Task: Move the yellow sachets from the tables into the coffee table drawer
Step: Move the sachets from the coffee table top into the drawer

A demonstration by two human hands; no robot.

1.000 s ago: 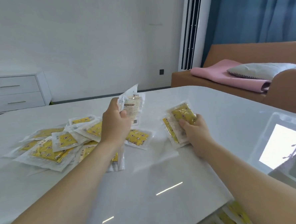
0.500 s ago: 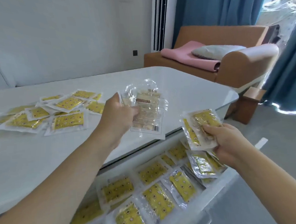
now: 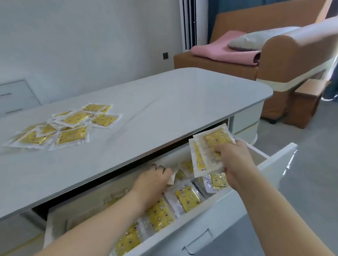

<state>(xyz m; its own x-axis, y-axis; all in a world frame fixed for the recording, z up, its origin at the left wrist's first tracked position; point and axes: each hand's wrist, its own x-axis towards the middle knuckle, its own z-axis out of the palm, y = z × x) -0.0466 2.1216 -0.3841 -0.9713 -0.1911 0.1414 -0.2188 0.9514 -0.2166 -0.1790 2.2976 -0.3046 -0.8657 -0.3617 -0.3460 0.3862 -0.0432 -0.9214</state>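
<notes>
The coffee table drawer (image 3: 219, 217) stands pulled open below the white tabletop (image 3: 163, 112), and several yellow sachets (image 3: 186, 198) lie inside it. My left hand (image 3: 153, 180) reaches down into the back of the drawer; its fingers curl over a sachet (image 3: 172, 178) of which only a white corner shows. My right hand (image 3: 235, 161) hovers over the drawer's right part and grips a small stack of yellow sachets (image 3: 211, 149) between thumb and fingers. Several more yellow sachets (image 3: 69, 124) lie in a loose pile on the left of the tabletop.
An orange sofa (image 3: 297, 46) with a pink blanket (image 3: 218, 49) and a grey pillow (image 3: 257, 39) stands behind the table on the right. A wooden block (image 3: 308, 97) sits by it. A white drawer cabinet (image 3: 8, 98) is at the far left wall. The drawer front has a handle (image 3: 199, 242).
Both hands left the tabletop and came over the open drawer. My left hand dropped into the drawer with its sachet. My right hand lowered its stack toward the drawer's right side.
</notes>
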